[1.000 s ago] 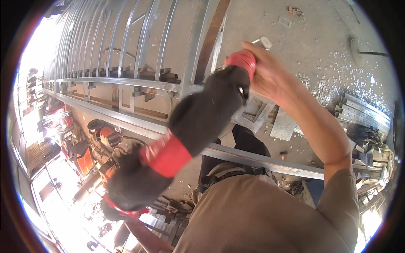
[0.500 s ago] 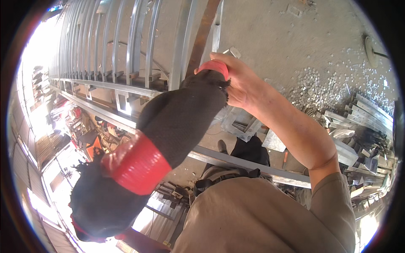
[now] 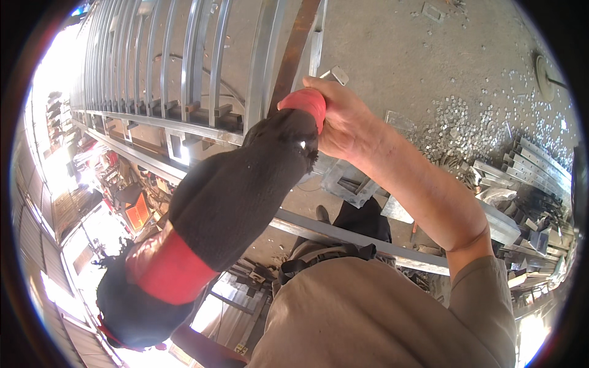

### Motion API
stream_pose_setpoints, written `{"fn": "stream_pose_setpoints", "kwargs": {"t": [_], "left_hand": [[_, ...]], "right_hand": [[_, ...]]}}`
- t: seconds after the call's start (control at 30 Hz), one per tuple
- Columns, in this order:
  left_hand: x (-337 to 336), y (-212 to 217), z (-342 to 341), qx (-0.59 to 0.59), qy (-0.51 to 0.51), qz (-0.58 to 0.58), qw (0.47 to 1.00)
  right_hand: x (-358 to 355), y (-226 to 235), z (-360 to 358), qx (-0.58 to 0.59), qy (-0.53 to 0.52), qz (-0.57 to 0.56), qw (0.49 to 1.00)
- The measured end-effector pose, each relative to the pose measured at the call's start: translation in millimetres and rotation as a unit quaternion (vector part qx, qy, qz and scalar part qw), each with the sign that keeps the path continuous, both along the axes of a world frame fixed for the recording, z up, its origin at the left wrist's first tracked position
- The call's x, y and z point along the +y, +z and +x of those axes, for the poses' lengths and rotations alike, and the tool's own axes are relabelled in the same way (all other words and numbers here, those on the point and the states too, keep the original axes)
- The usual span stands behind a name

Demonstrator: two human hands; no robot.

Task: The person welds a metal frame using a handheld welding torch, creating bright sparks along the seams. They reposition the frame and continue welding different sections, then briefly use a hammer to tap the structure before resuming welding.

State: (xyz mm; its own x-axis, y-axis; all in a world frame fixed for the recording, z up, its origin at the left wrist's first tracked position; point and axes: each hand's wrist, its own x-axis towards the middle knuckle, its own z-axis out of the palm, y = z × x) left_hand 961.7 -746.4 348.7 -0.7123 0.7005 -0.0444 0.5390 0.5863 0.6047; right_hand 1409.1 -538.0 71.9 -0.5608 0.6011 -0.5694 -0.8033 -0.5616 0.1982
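A black cloth sleeve (image 3: 233,196) with red bands and frayed edges runs from the lower left up to the middle, close to the camera. It appears to cover my raised left arm; a strip of skin shows beside the wide red band (image 3: 173,270). My left hand's fingers cannot be made out. My right hand (image 3: 340,119) is closed around the red end (image 3: 307,105) of the sleeve, its thumb on top and its other fingers largely hidden behind.
A metal frame with several upright bars (image 3: 184,67) stands at the upper left. A long metal bar (image 3: 343,233) crosses in front of my waist. Small metal pieces (image 3: 466,129) litter the floor at right, beside stacked metal profiles (image 3: 537,168). An orange object (image 3: 138,211) lies left.
The sleeved arm has shifted a little down and left. My right hand has moved slightly left with the red end, keeping its hold.
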Motion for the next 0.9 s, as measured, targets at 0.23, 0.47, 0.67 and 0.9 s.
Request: {"fn": "stream_pose_setpoints", "kwargs": {"t": [0.23,0.47,0.67,0.9], "left_hand": [[4.5,-3.7,-3.9,-0.007,-0.003,-0.009,1.000],[5.7,-5.3,-6.4,-0.010,-0.005,-0.013,1.000],[6.8,-6.2,-9.2,-0.012,-0.010,-0.014,1.000],[5.3,-5.3,-12.5,-0.016,-0.010,-0.015,1.000]], "right_hand": [[-1.9,8.7,-2.5,-0.031,0.003,-0.022,0.999],[-5.4,12.0,-2.4,-0.052,0.000,-0.008,0.999],[-5.6,13.4,-4.8,-0.028,-0.009,0.004,1.000],[-6.1,20.7,-6.5,-0.064,0.008,-0.011,0.998]]}}
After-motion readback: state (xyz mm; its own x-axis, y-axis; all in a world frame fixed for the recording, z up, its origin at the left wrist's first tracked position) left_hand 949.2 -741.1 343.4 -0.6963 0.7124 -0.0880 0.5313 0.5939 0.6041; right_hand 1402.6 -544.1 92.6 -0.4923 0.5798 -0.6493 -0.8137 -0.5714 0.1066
